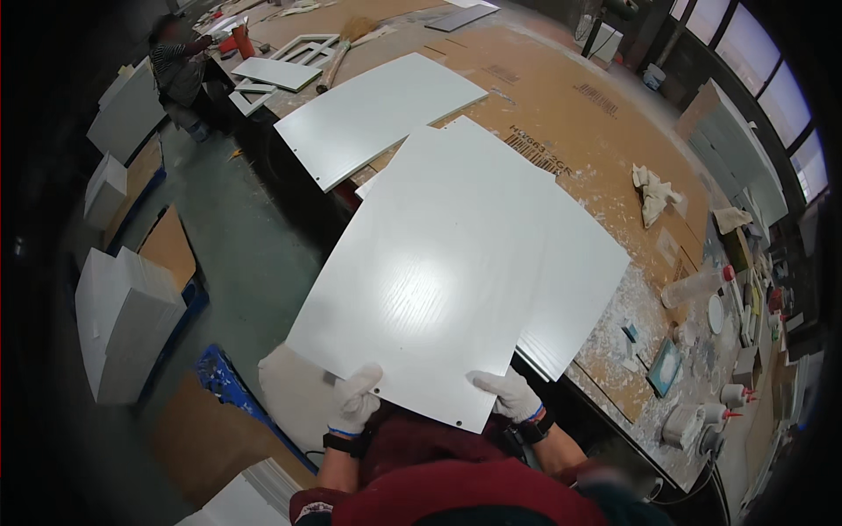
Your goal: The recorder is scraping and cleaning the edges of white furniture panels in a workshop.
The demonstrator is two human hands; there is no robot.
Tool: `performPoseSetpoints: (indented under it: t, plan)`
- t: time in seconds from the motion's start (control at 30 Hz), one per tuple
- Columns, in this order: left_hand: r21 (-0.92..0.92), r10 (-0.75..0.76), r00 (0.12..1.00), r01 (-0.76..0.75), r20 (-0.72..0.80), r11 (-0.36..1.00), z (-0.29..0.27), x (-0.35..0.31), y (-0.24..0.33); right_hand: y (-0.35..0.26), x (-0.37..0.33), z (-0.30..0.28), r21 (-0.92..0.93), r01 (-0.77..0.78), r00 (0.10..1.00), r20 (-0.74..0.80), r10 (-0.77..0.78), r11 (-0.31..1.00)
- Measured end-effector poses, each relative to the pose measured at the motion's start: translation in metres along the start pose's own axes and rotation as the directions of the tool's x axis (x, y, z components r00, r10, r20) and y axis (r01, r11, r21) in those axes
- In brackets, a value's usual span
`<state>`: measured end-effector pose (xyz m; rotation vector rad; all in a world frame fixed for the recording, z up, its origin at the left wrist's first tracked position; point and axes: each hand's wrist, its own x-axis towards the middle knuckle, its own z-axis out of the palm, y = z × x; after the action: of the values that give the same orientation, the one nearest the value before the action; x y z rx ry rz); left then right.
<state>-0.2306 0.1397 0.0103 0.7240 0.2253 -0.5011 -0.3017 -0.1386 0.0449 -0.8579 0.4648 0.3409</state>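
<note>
Between my two gloved hands is a white, glossy rectangular panel (412, 263) with small dark holes near its close edge. My left hand (358, 396) grips its near left corner, thumb on top. The near right side is pinched by my right hand (510, 393), again with the thumb over the face. Fingers beneath the panel are hidden. Under and to the right of it, a stack of similar white panels (574, 263) lies on the cardboard-covered table. Farther off, another white panel (381, 114) rests flat there, with a hole near its left corner.
White powder dusts the cardboard (614, 114). A rag (653, 195), a clear bottle with a red cap (697, 287) and a sanding block (664, 366) lie at right. Panel stacks (132, 316) stand on blue pallets at left. A co-worker (184, 74) stands far left.
</note>
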Motion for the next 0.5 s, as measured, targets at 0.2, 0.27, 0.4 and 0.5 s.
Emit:
performPoseSetpoints:
  t: [0.2, 0.27, 0.4, 0.5]
  plan:
    - [0.213, 0.269, 0.955, -0.238, -0.128, 0.948, 0.021, 0.017, 0.07, -0.034, 0.032, 0.043, 0.187, 0.025, 0.951, 0.298, -0.081, 0.982]
    - [0.258, 0.295, 0.944, -0.251, -0.148, 0.933, 0.022, 0.034, 0.09, -0.049, 0.051, 0.055, 0.147, 0.075, 0.928, 0.351, -0.123, 0.986]
    - [0.229, 0.419, 0.908, -0.409, 0.006, 0.883, 0.008, 0.093, 0.137, -0.078, 0.107, 0.086, -0.111, 0.166, 0.952, 0.277, -0.13, 0.98]
    - [0.222, 0.4, 0.917, -0.389, -0.003, 0.894, -0.007, 0.151, 0.189, -0.099, 0.164, 0.116, -0.42, 0.209, 0.97, 0.202, -0.133, 0.883]
